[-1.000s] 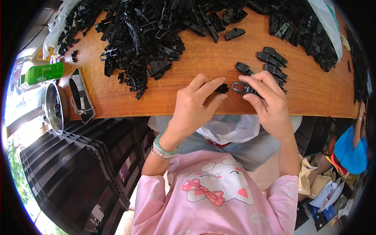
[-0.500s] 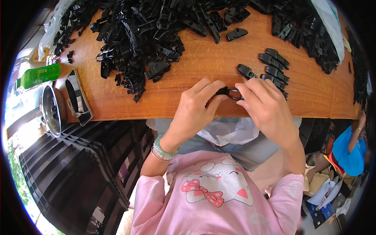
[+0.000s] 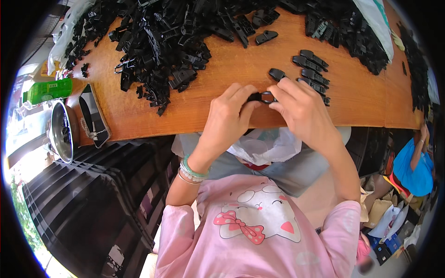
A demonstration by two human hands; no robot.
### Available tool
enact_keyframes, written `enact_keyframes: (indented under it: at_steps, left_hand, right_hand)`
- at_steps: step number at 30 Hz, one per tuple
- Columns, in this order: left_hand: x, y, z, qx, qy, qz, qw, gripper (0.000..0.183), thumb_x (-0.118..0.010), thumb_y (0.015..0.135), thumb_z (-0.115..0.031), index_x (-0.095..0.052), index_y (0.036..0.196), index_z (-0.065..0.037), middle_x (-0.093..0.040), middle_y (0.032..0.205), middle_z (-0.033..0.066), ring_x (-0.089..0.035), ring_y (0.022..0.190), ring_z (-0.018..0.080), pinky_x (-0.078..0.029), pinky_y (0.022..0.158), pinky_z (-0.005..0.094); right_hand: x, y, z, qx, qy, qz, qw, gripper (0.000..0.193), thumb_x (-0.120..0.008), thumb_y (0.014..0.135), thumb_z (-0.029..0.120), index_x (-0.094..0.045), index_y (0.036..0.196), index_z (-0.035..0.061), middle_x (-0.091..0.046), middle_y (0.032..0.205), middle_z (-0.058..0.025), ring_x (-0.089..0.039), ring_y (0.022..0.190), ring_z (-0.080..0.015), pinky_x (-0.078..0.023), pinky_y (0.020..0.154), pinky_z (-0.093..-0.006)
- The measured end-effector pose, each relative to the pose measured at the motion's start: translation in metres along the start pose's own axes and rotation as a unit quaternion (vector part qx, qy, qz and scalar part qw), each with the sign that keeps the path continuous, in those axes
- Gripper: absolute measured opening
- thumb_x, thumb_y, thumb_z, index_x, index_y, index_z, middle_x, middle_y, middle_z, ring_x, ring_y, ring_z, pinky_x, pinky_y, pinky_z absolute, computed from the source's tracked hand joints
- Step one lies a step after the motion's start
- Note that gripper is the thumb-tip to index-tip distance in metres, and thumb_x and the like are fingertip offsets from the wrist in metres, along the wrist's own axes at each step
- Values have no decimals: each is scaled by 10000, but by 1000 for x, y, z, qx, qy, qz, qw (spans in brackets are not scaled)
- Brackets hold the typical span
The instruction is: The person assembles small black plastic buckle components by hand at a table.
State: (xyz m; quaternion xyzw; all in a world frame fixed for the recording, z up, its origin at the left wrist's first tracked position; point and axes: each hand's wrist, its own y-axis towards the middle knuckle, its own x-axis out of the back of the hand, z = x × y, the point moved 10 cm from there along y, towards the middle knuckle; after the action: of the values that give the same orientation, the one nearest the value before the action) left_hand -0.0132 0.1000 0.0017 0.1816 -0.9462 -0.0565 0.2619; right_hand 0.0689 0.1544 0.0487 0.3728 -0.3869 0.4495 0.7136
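Observation:
Close to the table's front edge, a small black plastic part with a ring-like loop (image 3: 267, 97) is held between both hands. My left hand (image 3: 229, 111) pinches its left end between thumb and fingers. The thumb and fingertips of my right hand (image 3: 303, 109) grip the loop end; my fingers cover much of the part. Just beyond my right hand lies a single black clip-like piece (image 3: 277, 74). Several similar pieces (image 3: 311, 62) lie in a column to its right, the nearest partly hidden behind that hand.
A large heap of black plastic parts (image 3: 162, 51) spreads over the far table, another (image 3: 361, 51) at far right. At left are a green bottle (image 3: 48, 90), a metal bowl (image 3: 61, 132) and a phone (image 3: 94, 116). Black crates (image 3: 88, 199) stand below; a person in blue (image 3: 412, 171) is at right.
The whole table view has shifted slightly left and up. Both hands keep hold of the black part, and its loop now shows a little more level between the fingertips.

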Motion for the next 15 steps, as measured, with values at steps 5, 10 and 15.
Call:
enact_keyframes:
  at_steps: [5,10,15]
  left_hand:
    - [1,-11,3,77,-12,21,997,308,-684,754,9,-591,1048,11,-550,799,111,-585,623,210,-447,533,317]
    - [-12,-31,3,193,-318,90,924,226,-636,888,-124,-604,1029,49,-571,776,43,-555,558,81,-432,470,245]
    - [-26,-43,-4,234,-413,140,869,270,-595,934,-193,-614,959,75,-595,712,59,-578,525,107,-453,458,234]
  right_hand:
    - [10,-35,-14,-84,136,-101,982,307,-684,718,-6,-628,1020,13,-557,869,-103,-552,783,-256,-437,699,-362]
    - [7,-44,-6,-48,208,-114,970,407,-711,658,-57,-643,1050,29,-562,857,-79,-542,775,-241,-440,689,-355]
    - [11,-44,7,-9,204,-118,972,414,-723,643,-25,-639,1045,25,-547,829,-65,-535,754,-242,-425,649,-352]
